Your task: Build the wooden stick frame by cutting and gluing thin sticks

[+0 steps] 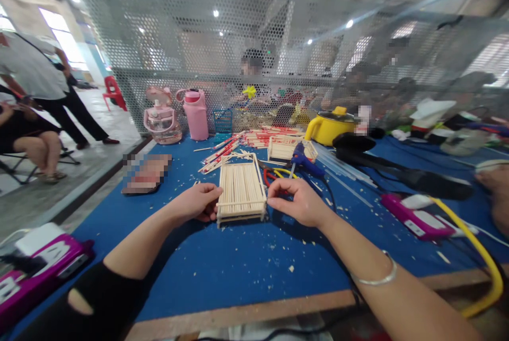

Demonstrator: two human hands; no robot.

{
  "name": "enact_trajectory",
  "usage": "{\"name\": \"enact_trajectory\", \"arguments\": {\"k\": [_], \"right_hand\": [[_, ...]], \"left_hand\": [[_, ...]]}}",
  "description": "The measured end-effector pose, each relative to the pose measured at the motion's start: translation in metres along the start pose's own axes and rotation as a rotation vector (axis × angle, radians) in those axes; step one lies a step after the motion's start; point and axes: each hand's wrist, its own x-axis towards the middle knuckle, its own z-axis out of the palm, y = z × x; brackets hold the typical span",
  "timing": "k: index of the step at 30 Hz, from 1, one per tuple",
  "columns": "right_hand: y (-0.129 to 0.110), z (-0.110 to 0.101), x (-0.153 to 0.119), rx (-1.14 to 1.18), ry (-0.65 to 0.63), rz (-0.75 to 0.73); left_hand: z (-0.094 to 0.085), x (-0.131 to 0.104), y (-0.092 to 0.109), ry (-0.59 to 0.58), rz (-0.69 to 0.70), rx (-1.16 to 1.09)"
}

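Observation:
A small tray built of pale wooden sticks (242,187) stands in front of me, with a floor of sticks laid side by side and low stick rails at its edges. The fingers of my left hand (199,201) are closed on its left side near the front corner. At the front right corner, my right hand (298,202) pinches the tray's rail between thumb and fingertips. Just behind my right hand lie a blue glue gun (305,160) and red-handled pliers (274,179). A second stick tray (280,152) sits farther back.
Loose sticks with red and white wrappers (226,150) are heaped behind the tray. Pink bottles (195,115), a yellow pot (333,128), clear glue sticks (345,167) and purple power strips (417,218) stand around. Perforated mesh (191,49) closes off the back. Other people are nearby.

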Motion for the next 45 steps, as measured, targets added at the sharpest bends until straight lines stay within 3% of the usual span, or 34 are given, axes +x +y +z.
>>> {"name": "enact_trajectory", "arguments": {"k": [19, 21, 24, 27, 30, 34, 39, 45], "right_hand": [[0.002, 0.001, 0.0, -0.004, -0.006, -0.002], [0.003, 0.0, 0.0, -0.012, -0.01, -0.005], [0.004, 0.0, 0.0, -0.003, -0.02, 0.006], [0.004, -0.001, 0.0, 0.046, -0.027, -0.007], [0.003, 0.0, 0.0, 0.15, -0.019, -0.002], [0.002, 0.002, -0.001, 0.179, 0.003, 0.004], [0.0, 0.003, -0.001, 0.099, 0.02, -0.024], [0.002, 0.008, -0.001, 0.053, 0.003, -0.058]], "left_hand": [[0.0, -0.002, 0.002, 0.031, 0.012, 0.037], [-0.004, -0.003, 0.004, 0.081, 0.007, 0.075], [-0.012, -0.012, 0.009, 0.257, 0.038, 0.14], [-0.015, -0.031, 0.011, 0.456, 0.172, 0.158], [-0.006, -0.051, 0.007, 0.529, 0.289, 0.087], [0.008, -0.063, -0.005, 0.394, 0.331, 0.004], [0.015, -0.055, -0.011, 0.185, 0.303, -0.081], [0.019, -0.048, -0.011, 0.245, 0.325, -0.12]]}}
